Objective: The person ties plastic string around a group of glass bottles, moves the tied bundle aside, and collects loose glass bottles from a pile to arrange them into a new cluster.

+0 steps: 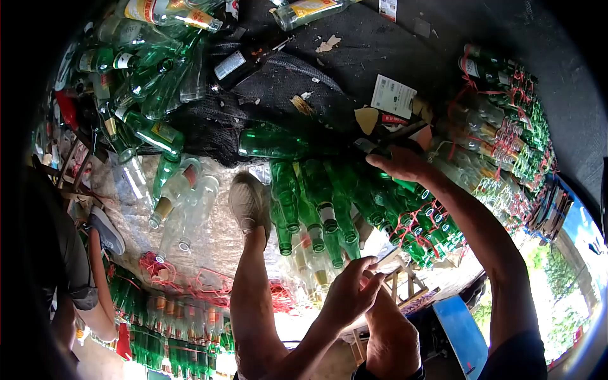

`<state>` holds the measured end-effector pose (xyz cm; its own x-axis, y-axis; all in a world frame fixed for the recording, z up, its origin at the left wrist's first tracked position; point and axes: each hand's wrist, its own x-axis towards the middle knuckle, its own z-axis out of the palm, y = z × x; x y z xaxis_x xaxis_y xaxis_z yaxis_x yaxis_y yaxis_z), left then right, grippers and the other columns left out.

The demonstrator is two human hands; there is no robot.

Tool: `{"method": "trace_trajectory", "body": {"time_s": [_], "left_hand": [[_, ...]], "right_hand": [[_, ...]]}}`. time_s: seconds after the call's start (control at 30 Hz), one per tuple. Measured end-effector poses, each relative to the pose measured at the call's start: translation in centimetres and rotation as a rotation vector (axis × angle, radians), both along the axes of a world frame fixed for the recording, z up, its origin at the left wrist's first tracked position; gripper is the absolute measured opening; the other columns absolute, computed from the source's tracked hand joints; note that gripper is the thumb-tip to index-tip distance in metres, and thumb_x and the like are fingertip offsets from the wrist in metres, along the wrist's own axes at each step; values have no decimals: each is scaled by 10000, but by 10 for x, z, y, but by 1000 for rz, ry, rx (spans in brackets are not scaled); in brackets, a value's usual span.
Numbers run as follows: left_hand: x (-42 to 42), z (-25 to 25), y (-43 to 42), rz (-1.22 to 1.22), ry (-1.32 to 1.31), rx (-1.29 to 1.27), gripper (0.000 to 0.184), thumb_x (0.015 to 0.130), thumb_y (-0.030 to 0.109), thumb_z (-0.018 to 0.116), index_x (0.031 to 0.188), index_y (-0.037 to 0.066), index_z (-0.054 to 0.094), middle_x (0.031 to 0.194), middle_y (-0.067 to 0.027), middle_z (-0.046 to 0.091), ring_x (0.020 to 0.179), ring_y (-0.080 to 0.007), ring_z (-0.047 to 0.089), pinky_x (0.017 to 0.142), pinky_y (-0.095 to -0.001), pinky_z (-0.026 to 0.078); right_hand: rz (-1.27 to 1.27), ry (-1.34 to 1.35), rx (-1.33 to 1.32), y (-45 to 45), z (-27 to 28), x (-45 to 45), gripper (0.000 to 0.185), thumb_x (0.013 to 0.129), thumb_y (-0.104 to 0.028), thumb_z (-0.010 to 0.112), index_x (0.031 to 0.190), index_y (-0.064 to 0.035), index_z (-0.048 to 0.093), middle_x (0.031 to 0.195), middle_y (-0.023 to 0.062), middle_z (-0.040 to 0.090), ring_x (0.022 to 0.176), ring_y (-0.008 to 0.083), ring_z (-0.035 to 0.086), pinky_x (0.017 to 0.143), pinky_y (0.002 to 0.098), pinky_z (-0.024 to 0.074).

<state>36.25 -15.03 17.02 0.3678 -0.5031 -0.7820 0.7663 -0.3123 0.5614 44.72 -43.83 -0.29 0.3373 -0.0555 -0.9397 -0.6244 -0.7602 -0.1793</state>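
Observation:
My right hand [398, 163] reaches in from the right over a row of green bottles, fingers curled at a dark bottle [365, 145] whose far end is lost in shadow. A green bottle neck shows just below that hand. Near my bent knee is my left hand [354, 290], fingers loosely apart and holding nothing I can see. Just above it, several green glass bottles [315, 190] lie side by side with their mouths towards me. One green bottle [278, 144] lies crosswise behind them. Clear bottles [310, 269] lie beneath the green ones.
Loose bottles [149, 82] are heaped at the upper left. Bundles tied with red string [500, 136] line the right side. My shoe [248, 201] rests beside the row. At the left edge another person's arm [95, 310] shows. Cardboard scraps [392, 96] lie on black sheeting.

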Motion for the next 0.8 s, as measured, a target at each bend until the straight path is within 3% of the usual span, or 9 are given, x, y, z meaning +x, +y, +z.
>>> {"method": "trace_trajectory", "body": {"time_s": [0.1,0.13,0.3,0.37,0.5,0.53,0.63,0.67,0.8], "left_hand": [[-1,0,2,15,1,-2,450,969,254,713,1313,3,568,1179,-195,699,902,-291,721,814,-388,581],[-1,1,3,18,9,-3,451,969,254,713,1313,2,568,1181,-194,699,904,-290,720,815,-388,581],[4,2,4,9,-2,-14,445,968,250,712,1309,3,569,1173,-195,701,893,-286,718,813,-388,577],[2,2,4,34,-13,-19,443,966,252,714,1304,6,570,1172,-197,700,886,-288,718,807,-388,576],[4,4,3,28,5,-13,444,962,261,717,1297,7,571,1161,-203,700,879,-301,717,805,-396,572],[4,4,3,20,5,-7,445,961,263,717,1294,9,569,1159,-210,701,886,-310,718,809,-408,569],[4,4,4,43,1,-17,445,961,262,714,1295,8,566,1165,-211,703,897,-317,719,817,-413,568],[4,4,3,44,-1,-11,438,962,258,710,1292,8,566,1175,-211,703,889,-317,724,813,-414,571],[7,7,5,40,39,4,432,961,252,711,1287,8,567,1175,-210,702,855,-313,731,803,-418,577]], "right_hand": [[-12,101,25,-3,19,19,777,870,-754,599,1106,-22,706,836,140,725,704,270,711,719,444,569],[-145,179,34,5,31,23,759,881,-715,609,1183,-22,679,924,139,733,700,265,710,692,428,567],[-130,44,50,-7,9,6,622,910,-551,664,1210,-8,626,847,113,670,629,233,694,505,373,560],[-311,180,83,7,35,25,621,902,-548,678,1196,-3,621,843,115,665,605,235,688,484,378,550],[-283,48,48,26,46,34,639,903,-571,675,1164,9,617,770,92,621,582,235,678,483,368,544],[-84,-241,-7,28,26,25,649,902,-579,675,1128,27,618,702,75,586,567,216,667,462,348,528],[-474,30,141,64,66,58,665,898,-574,681,1134,46,627,792,142,677,674,283,712,592,400,569],[-512,91,146,67,49,54,650,901,-571,678,1162,23,633,965,225,724,866,360,734,789,460,580],[-312,-411,58,93,-13,38,658,874,-602,695,1086,13,596,1035,288,706,1041,458,695,895,528,558]]}}
